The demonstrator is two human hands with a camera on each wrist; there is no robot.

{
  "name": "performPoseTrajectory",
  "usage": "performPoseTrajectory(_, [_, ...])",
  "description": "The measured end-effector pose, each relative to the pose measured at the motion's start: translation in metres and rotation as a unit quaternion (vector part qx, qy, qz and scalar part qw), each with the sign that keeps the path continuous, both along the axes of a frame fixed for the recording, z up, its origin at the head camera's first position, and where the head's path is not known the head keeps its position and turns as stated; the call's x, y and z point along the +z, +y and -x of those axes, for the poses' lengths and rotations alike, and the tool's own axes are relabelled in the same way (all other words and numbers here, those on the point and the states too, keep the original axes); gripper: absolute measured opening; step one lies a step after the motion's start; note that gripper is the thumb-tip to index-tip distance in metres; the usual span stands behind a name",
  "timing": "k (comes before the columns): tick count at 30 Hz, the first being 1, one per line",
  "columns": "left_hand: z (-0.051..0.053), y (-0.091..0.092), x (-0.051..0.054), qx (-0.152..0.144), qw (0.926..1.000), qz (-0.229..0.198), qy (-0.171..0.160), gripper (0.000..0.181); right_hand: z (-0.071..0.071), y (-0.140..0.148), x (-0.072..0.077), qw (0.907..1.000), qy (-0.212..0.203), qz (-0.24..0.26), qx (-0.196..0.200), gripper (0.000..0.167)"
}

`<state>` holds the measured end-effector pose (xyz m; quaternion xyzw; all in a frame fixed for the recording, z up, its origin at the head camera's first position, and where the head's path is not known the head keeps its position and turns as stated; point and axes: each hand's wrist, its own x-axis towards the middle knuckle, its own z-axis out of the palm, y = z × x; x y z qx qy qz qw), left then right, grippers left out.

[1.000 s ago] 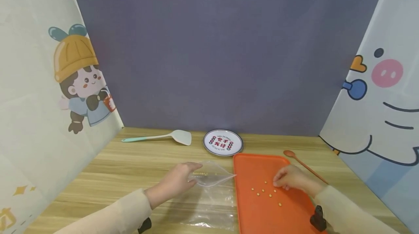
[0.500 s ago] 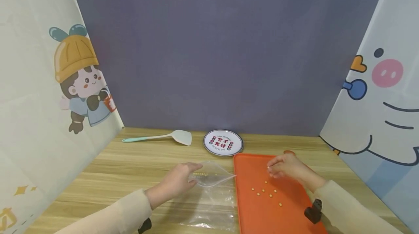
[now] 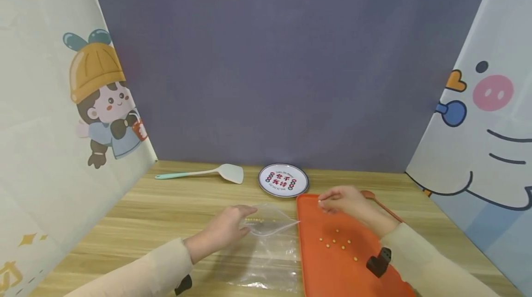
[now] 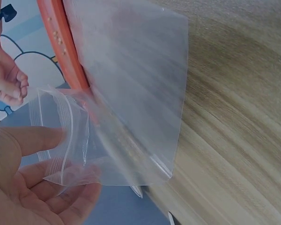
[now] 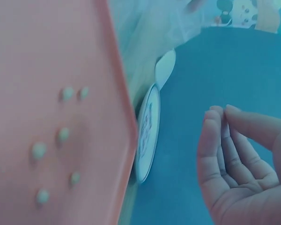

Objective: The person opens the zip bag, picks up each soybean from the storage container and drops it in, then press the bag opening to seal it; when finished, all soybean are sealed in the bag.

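My left hand [image 3: 224, 232] holds a clear zip-lock bag [image 3: 270, 255] by its mouth, which gapes in the head view. In the left wrist view, the thumb and the fingers lie at opposite sides of the bag's mouth [image 4: 65, 136]. My right hand [image 3: 347, 202] is over the far part of an orange tray [image 3: 328, 278], its thumb and fingertips together. A tiny pale bit, seemingly a soybean [image 3: 319, 202], shows at those fingertips; the fingers mostly hide it. Several soybeans [image 5: 38, 150] lie scattered on the tray.
Behind the bag stands a white plate [image 3: 283, 180] with red characters. A white spatula [image 3: 230, 173] with a green handle lies at the back left. Right of the tray is a brown spoon [image 3: 386, 208], partly hidden by the right arm. A grey wall [image 3: 282, 66] closes the back.
My right hand has risen from the soybeans on the tray and moved left and away, towards the bag's side, fingertips still pinched. The left hand and bag have stayed put.
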<state>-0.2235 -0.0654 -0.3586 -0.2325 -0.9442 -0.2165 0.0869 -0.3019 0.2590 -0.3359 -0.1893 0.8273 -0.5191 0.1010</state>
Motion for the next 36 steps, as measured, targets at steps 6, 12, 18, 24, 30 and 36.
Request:
performPoseTrajectory(6, [0.001, 0.000, 0.000, 0.002, 1.0000, -0.002, -0.002, 0.047, -0.005, -0.030, 0.008, 0.9997, 0.023, -0.004, 0.013, 0.031])
performPoseTrajectory(12, [0.002, 0.001, -0.001, 0.005, 0.9999, -0.008, -0.013, 0.047, -0.011, -0.062, 0.013, 0.9987, 0.023, 0.008, 0.045, 0.025])
performPoseTrajectory(18, [0.004, 0.001, 0.000, 0.000, 0.9995, -0.022, -0.022, 0.046, -0.013, -0.086, 0.011, 0.9975, 0.029, 0.016, 0.062, 0.023])
performPoseTrajectory(24, [0.005, 0.001, 0.000, -0.005, 0.9995, -0.025, -0.018, 0.046, -0.008, -0.097, 0.007, 0.9968, 0.029, 0.023, 0.071, 0.023])
performPoseTrajectory(30, [0.006, 0.002, -0.001, 0.000, 0.9996, -0.020, -0.021, 0.047, -0.007, -0.100, 0.004, 0.9969, 0.024, 0.014, 0.074, 0.019])
performPoseTrajectory(36, [0.007, 0.001, -0.003, 0.002, 0.9996, -0.019, -0.023, 0.047, -0.008, -0.102, 0.003, 0.9962, 0.032, -0.004, 0.081, 0.019])
